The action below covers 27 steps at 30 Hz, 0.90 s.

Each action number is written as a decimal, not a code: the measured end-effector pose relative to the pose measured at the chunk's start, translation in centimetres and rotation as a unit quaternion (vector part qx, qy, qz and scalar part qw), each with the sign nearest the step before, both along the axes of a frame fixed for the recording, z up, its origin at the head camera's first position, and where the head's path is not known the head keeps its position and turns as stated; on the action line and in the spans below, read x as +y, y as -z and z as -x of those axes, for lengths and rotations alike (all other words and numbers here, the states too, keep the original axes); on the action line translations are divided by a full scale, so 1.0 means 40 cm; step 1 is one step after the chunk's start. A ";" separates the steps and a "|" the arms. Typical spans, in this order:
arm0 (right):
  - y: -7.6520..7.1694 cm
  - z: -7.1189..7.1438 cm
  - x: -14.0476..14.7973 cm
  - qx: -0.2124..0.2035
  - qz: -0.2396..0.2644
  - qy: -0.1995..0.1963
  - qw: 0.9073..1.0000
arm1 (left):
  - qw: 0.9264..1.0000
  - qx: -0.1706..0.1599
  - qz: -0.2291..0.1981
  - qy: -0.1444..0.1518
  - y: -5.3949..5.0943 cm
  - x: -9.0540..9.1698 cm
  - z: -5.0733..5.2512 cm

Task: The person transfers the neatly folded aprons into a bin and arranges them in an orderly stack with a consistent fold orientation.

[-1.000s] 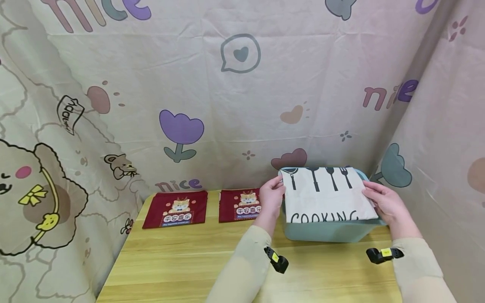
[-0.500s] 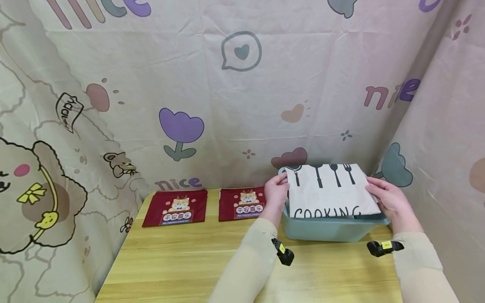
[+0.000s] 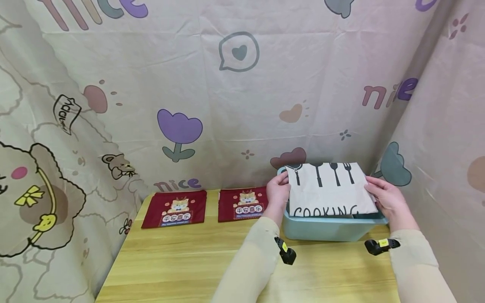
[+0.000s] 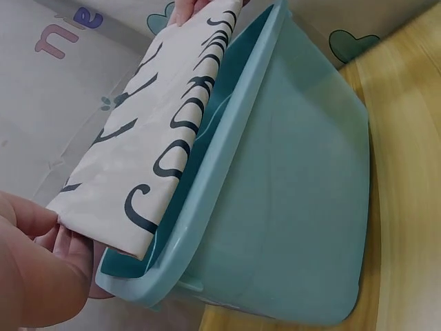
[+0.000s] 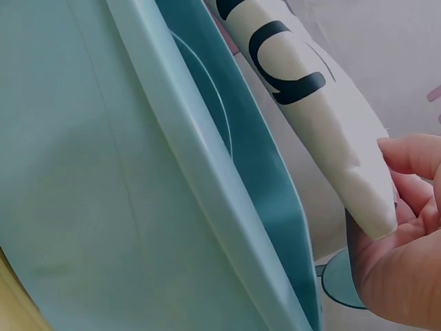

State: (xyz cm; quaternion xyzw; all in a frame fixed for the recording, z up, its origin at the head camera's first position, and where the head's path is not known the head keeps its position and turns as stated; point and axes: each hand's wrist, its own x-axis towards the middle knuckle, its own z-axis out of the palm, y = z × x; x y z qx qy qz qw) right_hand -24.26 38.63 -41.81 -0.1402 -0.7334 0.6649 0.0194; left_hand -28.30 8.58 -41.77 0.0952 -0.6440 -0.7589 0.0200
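A folded white cloth (image 3: 329, 191) with dark utensil shapes and the word COOKING is held between both hands, over the light blue plastic bin (image 3: 322, 229). My left hand (image 3: 277, 193) pinches its left edge, thumb on top and fingers beneath, as the left wrist view (image 4: 41, 265) shows. On the right edge, my right hand (image 3: 388, 200) pinches a corner in the same way. In both wrist views the cloth sits above the bin's rim (image 5: 186, 179), with a gap into the bin's inside. What lies within the bin is mostly hidden.
Two folded dark red cloths with a cartoon cat print, one at the left (image 3: 175, 209) and one nearer the bin (image 3: 242, 205), lie along the back of the wooden table (image 3: 178, 261). A patterned curtain (image 3: 242, 105) hangs behind and on both sides.
Both hands have raised the white cloth a little off the bin and away from its front rim, showing more of the opening. In the last half second it has barely moved.
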 end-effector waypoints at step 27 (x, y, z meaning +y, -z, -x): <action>0.026 0.035 0.009 -0.020 -0.132 0.002 0.991 | 0.998 -0.005 0.048 0.028 0.006 0.013 0.008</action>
